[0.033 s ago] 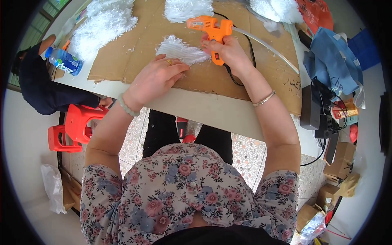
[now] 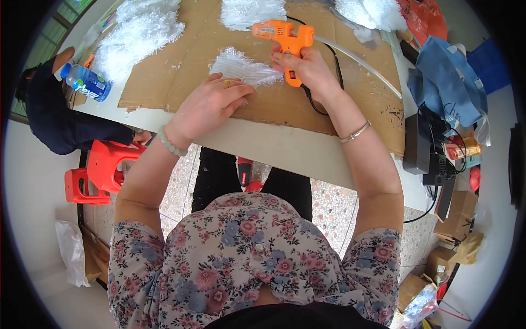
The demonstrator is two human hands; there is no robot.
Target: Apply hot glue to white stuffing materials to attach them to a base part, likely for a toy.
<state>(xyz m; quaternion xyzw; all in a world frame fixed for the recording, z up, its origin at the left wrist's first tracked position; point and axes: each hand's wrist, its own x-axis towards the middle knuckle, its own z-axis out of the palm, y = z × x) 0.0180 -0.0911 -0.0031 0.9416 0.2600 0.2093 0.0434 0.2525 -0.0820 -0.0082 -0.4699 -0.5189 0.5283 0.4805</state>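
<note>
Head view has the right hand (image 2: 307, 68) wrapped round the grip of a rigid, probably light orange hot-glue gun (image 2: 287, 43), best held there, while the left hand (image 2: 211, 104), perhaps pinching (I cannot tell), touches soft-looking white fringed fabric (image 2: 236, 63) on cardboard (image 2: 164, 82).

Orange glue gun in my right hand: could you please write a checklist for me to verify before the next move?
1. Orange glue gun gripped by right hand: ok.
2. Translucent glue stick fitted into its rear: ok.
3. Nozzle directed away from left hand: ok.
4. Red switch turned on: cannot tell.
5. Black cord clear of right wrist: not ok, it passes underneath.
6. White fringed piece pressed by left fingertips: cannot tell.
</note>
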